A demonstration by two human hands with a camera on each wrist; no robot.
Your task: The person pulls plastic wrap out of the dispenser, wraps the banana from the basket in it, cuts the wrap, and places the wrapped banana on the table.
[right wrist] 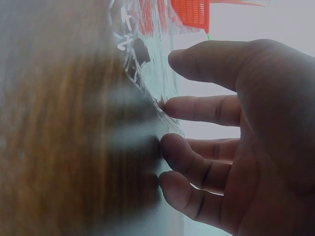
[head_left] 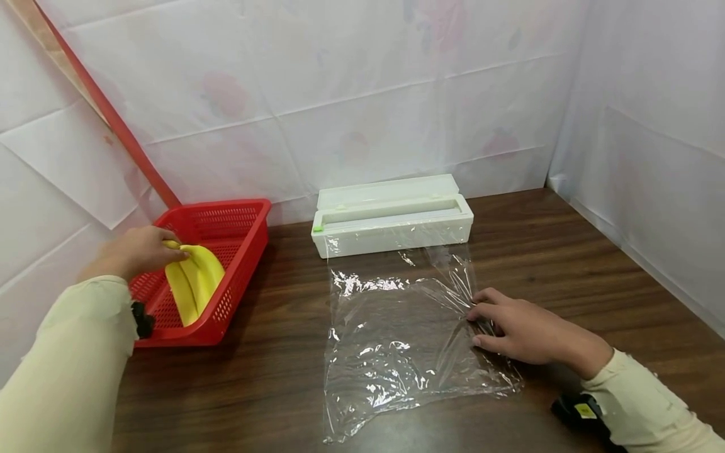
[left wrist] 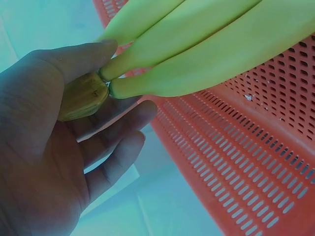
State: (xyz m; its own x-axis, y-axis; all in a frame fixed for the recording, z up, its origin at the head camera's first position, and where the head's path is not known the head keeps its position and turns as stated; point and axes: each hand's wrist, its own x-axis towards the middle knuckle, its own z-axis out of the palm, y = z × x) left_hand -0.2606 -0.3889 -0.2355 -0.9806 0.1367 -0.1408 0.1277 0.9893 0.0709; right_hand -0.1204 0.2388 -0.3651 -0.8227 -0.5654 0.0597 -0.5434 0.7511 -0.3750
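Observation:
A bunch of yellow bananas [head_left: 195, 283] lies in a red perforated basket [head_left: 238, 217] at the table's left. My left hand [head_left: 178, 251] grips the bunch at its brown stem; in the left wrist view the thumb and fingers of this hand [left wrist: 115, 83] close round the stem below the bananas [left wrist: 206, 44], over the basket wall [left wrist: 246, 162]. A crinkled sheet of clear cling film [head_left: 391, 333] lies flat on the table. My right hand [head_left: 478, 318] rests on its right edge with fingers spread, and the fingertips [right wrist: 170, 147] press the film [right wrist: 147, 73].
A white cling-film dispenser box [head_left: 391, 217] stands open behind the sheet, near the back wall. White paper walls close the back and right sides. A red strip [head_left: 113, 119] leans on the wall above the basket. Dark wood table [head_left: 566, 251] extends to the right.

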